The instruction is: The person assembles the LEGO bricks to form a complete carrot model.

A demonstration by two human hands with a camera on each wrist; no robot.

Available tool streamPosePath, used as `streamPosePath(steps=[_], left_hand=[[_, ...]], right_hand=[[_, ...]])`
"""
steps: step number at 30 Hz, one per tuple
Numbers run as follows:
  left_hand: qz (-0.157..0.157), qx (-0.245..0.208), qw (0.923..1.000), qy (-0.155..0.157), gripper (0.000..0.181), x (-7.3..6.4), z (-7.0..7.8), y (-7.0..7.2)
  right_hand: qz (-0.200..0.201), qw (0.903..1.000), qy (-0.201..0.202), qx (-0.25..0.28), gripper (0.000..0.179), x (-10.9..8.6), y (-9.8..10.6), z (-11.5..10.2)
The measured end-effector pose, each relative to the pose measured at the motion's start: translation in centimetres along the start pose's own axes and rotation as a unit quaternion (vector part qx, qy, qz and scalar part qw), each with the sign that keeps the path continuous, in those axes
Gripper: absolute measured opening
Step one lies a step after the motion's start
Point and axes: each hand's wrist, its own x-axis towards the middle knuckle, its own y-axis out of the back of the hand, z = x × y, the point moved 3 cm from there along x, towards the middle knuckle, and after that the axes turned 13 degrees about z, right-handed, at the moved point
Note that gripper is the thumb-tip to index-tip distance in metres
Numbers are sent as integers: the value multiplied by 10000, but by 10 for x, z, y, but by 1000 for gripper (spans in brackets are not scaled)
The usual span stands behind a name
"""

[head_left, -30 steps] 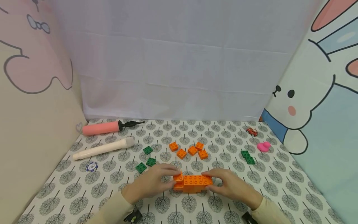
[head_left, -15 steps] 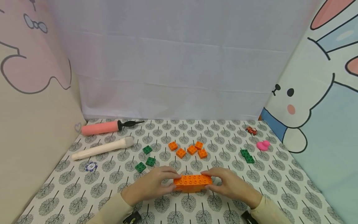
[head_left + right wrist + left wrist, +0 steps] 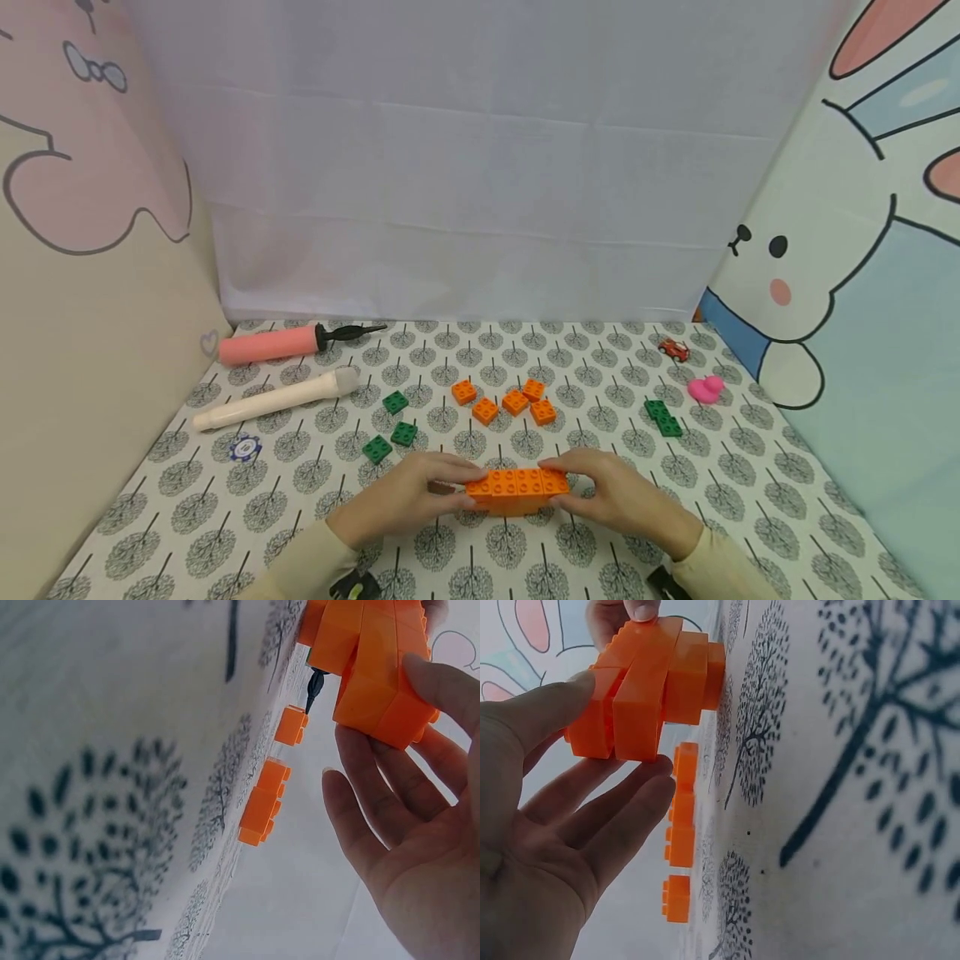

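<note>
An orange block build (image 3: 517, 493), stepped and wider at its top, sits at the lower centre of the head view, held at both ends. The left hand (image 3: 412, 496) has its left end in a grip only as wide as the bricks, thumb and fingers pinching it; the right hand (image 3: 618, 498) takes the right end with a similarly narrow grip. Whether every lower finger touches is unclear. Just above in the frame lie loose orange bricks (image 3: 515, 402), with green bricks (image 3: 404, 433) left of them, all on the tree-patterned tabletop (image 3: 750, 500).
</note>
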Motion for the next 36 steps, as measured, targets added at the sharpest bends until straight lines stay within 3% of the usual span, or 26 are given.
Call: streamPosePath(steps=[5, 11, 19, 24, 30, 36], left_hand=[[-7, -217, 9992, 346, 42, 2, -4, -1], [8, -151, 9989, 441, 41, 3, -6, 0], [-12, -577, 9963, 642, 37, 3, -11, -4], [100, -593, 9951, 791, 35, 4, -10, -4], [167, -806, 9926, 894, 33, 3, -7, -7], [271, -791, 9934, 779, 32, 2, -6, -8]], right_hand=[[28, 10000, -5, 70, 46, 0, -1, 0], [59, 9999, -10, 87, 45, -1, -1, 1], [10, 9999, -96, 116, 45, 0, -1, 1], [29, 9999, -126, 83, 45, -1, -1, 1], [1, 9998, -140, 119, 46, 0, -1, 1], [-6, 9998, -175, 113, 46, 0, -1, 1]])
